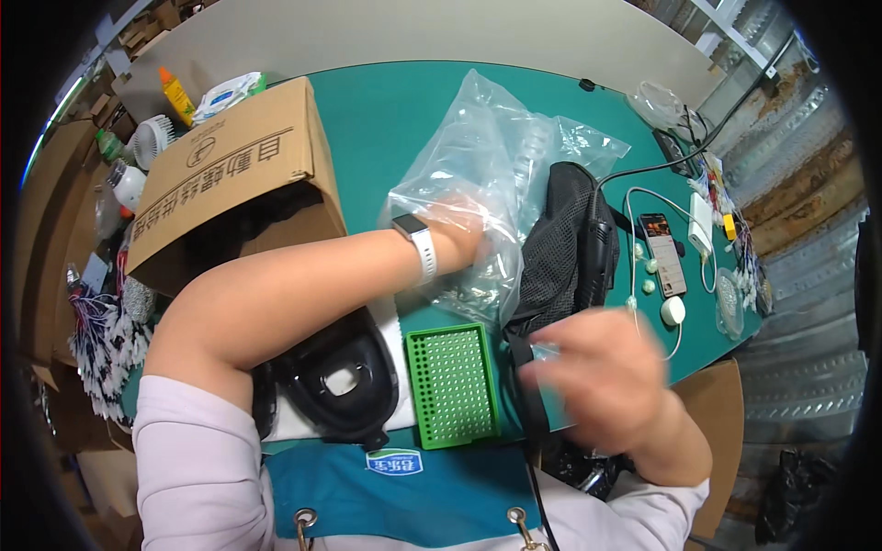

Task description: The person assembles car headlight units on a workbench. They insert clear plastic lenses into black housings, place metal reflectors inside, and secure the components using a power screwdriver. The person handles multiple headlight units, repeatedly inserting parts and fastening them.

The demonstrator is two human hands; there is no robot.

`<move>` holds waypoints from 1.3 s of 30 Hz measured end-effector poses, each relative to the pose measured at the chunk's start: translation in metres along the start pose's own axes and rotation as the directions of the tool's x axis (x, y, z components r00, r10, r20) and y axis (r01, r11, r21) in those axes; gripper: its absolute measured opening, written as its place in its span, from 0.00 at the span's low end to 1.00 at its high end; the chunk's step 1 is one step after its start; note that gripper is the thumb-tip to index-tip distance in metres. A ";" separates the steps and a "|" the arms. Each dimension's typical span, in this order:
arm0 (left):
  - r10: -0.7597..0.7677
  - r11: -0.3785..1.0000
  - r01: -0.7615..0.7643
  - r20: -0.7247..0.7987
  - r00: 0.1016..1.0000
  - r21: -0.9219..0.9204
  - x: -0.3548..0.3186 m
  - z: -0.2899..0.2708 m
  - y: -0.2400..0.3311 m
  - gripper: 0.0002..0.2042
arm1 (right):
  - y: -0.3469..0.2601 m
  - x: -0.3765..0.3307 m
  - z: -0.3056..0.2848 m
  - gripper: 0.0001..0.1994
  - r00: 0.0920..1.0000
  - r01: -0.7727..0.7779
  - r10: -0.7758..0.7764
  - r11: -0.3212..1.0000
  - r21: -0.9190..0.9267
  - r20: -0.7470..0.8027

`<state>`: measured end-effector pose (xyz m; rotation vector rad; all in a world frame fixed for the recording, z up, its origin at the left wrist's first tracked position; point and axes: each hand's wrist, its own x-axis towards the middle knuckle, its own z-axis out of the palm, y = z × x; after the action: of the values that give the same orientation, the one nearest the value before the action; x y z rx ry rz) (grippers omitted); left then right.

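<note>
- My left hand is inside or under the clear plastic bag — glare and folds cover my fingers, so I can't tell whether they pinch it.
- That bag lies mid-table, beyond the green perforated tray and left of the black mesh pouch.
- My right hand is blurred near the black strap — fingers curled inward, though whether they grip anything I can't tell.
</note>
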<state>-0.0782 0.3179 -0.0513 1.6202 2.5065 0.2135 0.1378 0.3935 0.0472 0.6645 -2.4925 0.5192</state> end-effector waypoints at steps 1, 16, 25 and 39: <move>0.004 1.000 -0.005 0.026 1.000 0.006 -0.001 -0.007 0.006 0.12 | -0.014 0.013 0.018 0.09 0.993 0.115 -0.113 0.992 -0.044 0.040; 0.123 0.992 -0.124 0.058 0.991 0.013 -0.009 -0.028 0.011 0.13 | 0.041 0.014 0.067 0.13 0.797 -0.210 0.505 0.745 -0.633 0.330; 0.300 0.954 -0.296 -0.093 0.950 0.048 -0.059 -0.030 0.005 0.16 | 0.033 0.036 0.068 0.20 0.611 -0.278 0.738 0.538 -0.795 0.286; 0.500 0.866 -0.499 0.014 0.866 -0.036 -0.070 -0.026 -0.005 0.18 | 0.101 0.023 0.121 0.12 0.575 -0.806 0.813 0.545 0.231 0.091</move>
<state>-0.0598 0.2508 -0.0232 2.2157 1.9998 0.2849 0.0204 0.4101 -0.0594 -0.5229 -2.6096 1.1764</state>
